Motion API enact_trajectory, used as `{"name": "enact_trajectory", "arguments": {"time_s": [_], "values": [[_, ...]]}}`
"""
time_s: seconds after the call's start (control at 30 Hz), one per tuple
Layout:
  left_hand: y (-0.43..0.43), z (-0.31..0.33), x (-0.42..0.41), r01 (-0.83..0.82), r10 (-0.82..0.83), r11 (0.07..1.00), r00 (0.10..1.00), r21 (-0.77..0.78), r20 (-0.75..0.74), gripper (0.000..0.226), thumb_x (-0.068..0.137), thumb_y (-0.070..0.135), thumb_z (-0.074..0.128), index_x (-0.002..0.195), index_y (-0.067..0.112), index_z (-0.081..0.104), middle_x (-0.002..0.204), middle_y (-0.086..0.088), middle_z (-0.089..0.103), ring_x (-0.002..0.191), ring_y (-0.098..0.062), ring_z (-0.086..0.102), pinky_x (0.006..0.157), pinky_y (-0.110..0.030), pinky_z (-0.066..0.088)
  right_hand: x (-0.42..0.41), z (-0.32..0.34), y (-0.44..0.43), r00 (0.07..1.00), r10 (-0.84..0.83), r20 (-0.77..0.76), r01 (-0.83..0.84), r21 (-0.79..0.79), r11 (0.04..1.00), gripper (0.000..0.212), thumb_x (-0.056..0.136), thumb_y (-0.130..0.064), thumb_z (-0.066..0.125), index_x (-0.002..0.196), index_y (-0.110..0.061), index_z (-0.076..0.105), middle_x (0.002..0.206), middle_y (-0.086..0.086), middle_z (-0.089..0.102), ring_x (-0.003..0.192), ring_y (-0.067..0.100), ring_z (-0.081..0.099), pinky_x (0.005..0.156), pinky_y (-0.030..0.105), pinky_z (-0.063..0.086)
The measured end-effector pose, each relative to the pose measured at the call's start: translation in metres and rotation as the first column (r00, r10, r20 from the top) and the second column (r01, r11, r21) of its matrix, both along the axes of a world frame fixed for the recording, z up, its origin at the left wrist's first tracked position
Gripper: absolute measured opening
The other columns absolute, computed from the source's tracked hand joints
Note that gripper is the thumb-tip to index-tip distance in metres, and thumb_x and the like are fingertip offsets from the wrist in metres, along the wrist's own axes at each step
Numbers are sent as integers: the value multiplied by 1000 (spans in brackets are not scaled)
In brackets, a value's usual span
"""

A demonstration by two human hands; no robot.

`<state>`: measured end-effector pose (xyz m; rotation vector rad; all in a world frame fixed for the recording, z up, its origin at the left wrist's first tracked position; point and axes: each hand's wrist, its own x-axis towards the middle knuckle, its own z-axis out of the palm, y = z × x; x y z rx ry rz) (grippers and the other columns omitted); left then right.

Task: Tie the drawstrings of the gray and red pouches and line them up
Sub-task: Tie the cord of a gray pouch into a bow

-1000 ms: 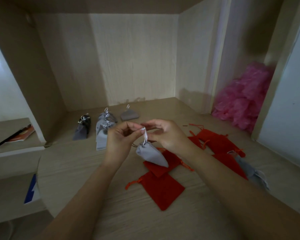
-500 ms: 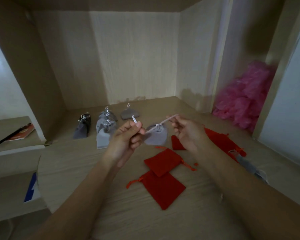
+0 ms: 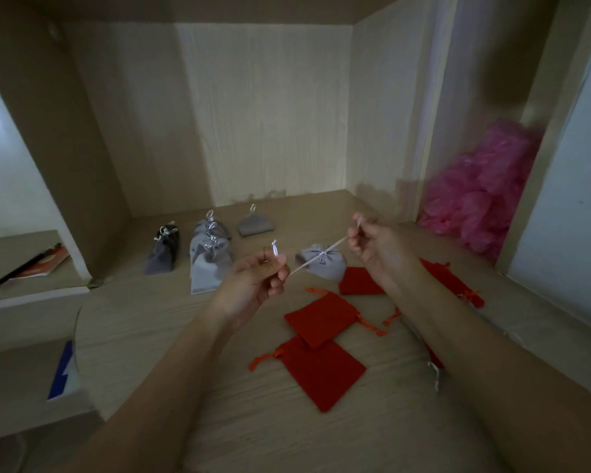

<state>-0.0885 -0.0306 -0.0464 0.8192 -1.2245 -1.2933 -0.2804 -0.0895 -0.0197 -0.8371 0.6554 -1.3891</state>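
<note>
A gray pouch (image 3: 321, 264) hangs between my hands above the wooden desk (image 3: 219, 421), its neck cinched. My left hand (image 3: 253, 285) pinches one end of its silver drawstring (image 3: 302, 266). My right hand (image 3: 376, 245) pinches the other end, and the string runs taut between them. Several tied gray pouches (image 3: 209, 261) stand in a group at the back left. Flat red pouches (image 3: 321, 367) lie on the desk under and beside my forearms, with one more red pouch (image 3: 451, 278) to the right.
A pink plastic bag (image 3: 481, 196) fills the right alcove. A lower shelf on the left holds a pen on an orange booklet (image 3: 31, 266). A blue and white card (image 3: 64, 373) sits at the desk's left edge. Wooden walls close the back and sides.
My hands have drawn apart from a close pinch over the pouch. The drawstring went from slack to taut and the pouch neck closed. The pouch rose and swung away from me.
</note>
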Motion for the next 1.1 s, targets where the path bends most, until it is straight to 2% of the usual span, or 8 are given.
{"name": "enact_trajectory", "arguments": {"time_s": [0.17, 0.3, 0.4, 0.47, 0.77, 0.87, 0.97, 1.1], "values": [[-4, -10, -4, -171, 181, 983, 885, -61, 430, 6, 90, 15, 60, 89, 9, 59, 56, 1, 53, 49, -5, 44, 50, -14, 34, -1, 0, 2, 980, 84, -183, -106, -116, 988, 30, 96, -4, 28, 82, -3, 55, 56, 4, 67, 51, 12, 65, 51, 18, 50], [-4, -19, -5, -82, 197, 976, 737, -204, 646, 18, 86, 23, 66, 80, 7, 70, 60, -5, 54, 56, -9, 41, 50, -18, 29, 2, -7, -1, 891, -30, -453, -98, -256, 962, 20, 92, -16, 55, 78, -4, 64, 64, 8, 67, 57, 15, 66, 56, 21, 52], [-3, -14, -5, -60, 199, 969, 762, -239, 616, 21, 91, 15, 58, 78, 3, 69, 59, 2, 53, 56, -4, 41, 52, -15, 29, 1, -13, 1, 615, -333, -714, -145, -518, 843, 5, 82, -13, 71, 86, -10, 72, 78, 4, 71, 71, 11, 66, 69, 19, 51], [-4, -11, -4, -95, 234, 957, 810, -273, 538, 24, 94, 10, 51, 78, 8, 68, 62, 14, 60, 61, 3, 49, 62, -9, 35, 1, -17, 2, 465, -453, -760, -231, -598, 767, 21, 78, -8, 74, 99, -8, 73, 86, 4, 69, 79, 12, 64, 73, 16, 47], [-5, -6, -1, -164, 263, 951, 876, -264, 404, 13, 85, 8, 62, 80, 12, 73, 111, 3, 64, 102, 6, 58, 95, -18, 42, 8, -19, 3, 101, -596, -796, -410, -579, 705, 19, 80, -21, 68, 88, -5, 74, 88, 17, 58, 80, 31, 58, 69, 35, 40], [-1, -3, -5, -180, 273, 941, 904, -288, 328, 12, 82, 2, 64, 89, 0, 73, 99, 6, 71, 92, 2, 64, 83, -14, 46, 10, -20, 5, 110, -621, -776, -358, -614, 704, 16, 78, -23, 72, 80, -8, 74, 88, 10, 57, 83, 26, 55, 69, 31, 37], [4, 1, -9, -168, 220, 960, 948, -226, 229, 13, 82, 8, 62, 84, 2, 74, 73, -2, 71, 59, -2, 59, 57, -13, 39, 15, -23, 7, 147, -680, -718, -316, -686, 656, 31, 71, -43, 62, 70, -14, 73, 82, -1, 54, 85, 22, 47, 75, 33, 36], [2, 2, -6, -127, 148, 979, 981, -159, 123, 16, 86, 21, 52, 86, 9, 63, 75, 0, 65, 56, -8, 53, 57, -18, 39, 18, -19, 7, 341, -378, -861, -297, -480, 825, 27, 74, -39, 69, 68, -13, 70, 73, 12, 62, 74, 23, 55, 69, 33, 40]]}}
